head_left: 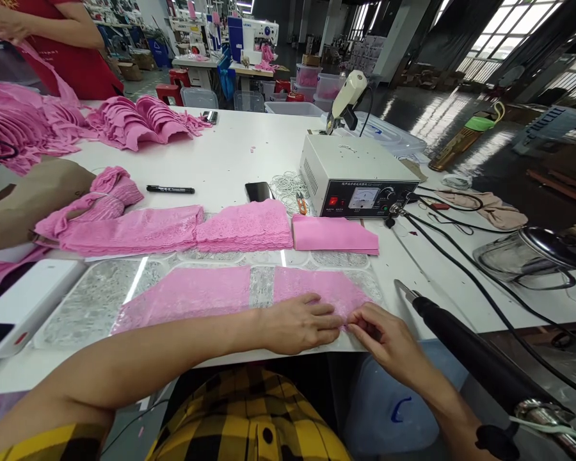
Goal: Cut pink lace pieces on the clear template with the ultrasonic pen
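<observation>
A long strip of pink lace (pixel 201 296) lies flat on a patterned glass plate (pixel 91 301) at the table's front edge. My left hand (pixel 300 323) rests on the lace's right part, fingers pressed together on the fabric. My right hand (pixel 381 333) pinches the lace's right end, fingertips meeting those of my left hand. Behind the plate lie stacks of pink lace pieces (pixel 242 225) and a stack of plain pink fabric pieces (pixel 333 234).
A white control box with a dial (pixel 358 176) stands behind the stacks, cables running right. A black-handled tool (pixel 465 349) lies at the right front. A marker (pixel 170 189), phone (pixel 258 191), small scissors (pixel 301 203) and heaps of pink pieces (pixel 134 121) lie farther back. A person in red (pixel 67 38) stands far left.
</observation>
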`<state>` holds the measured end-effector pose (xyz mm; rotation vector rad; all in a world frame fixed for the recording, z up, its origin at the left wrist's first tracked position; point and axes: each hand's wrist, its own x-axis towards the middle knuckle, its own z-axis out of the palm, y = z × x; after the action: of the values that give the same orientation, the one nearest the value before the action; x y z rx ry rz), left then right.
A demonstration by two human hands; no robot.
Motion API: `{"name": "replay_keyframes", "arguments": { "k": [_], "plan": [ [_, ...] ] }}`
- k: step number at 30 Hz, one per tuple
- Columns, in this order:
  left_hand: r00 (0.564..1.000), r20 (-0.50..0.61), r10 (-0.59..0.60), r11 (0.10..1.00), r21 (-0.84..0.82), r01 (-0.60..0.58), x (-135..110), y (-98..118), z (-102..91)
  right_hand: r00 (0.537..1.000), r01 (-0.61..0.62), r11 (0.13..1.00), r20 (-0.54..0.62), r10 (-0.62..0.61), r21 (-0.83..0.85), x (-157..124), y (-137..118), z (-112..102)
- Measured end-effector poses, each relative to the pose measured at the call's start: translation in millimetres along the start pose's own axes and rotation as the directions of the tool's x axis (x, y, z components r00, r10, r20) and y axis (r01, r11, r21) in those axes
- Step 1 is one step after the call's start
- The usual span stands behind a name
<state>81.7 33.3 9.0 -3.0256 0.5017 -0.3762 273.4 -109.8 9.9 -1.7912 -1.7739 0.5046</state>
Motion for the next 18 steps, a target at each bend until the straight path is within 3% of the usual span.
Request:
{"name": "replay_keyframes", "arguments": {
  "k": [9,18],
  "plan": [
    [1.000,0.001,-0.001,1.000,-0.004,0.001,1.6,-0.2,-0.5,0.998,0.016,0.986,-0.062,-0.027,-0.168,6.8,-4.9,8.8],
    [0.998,-0.055,-0.012,1.000,-0.012,0.012,0.0,1.1,1.7,0.999,-0.054,0.997,0.006,0.054,-0.054,9.2,-6.9,2.6]
  ]
}}
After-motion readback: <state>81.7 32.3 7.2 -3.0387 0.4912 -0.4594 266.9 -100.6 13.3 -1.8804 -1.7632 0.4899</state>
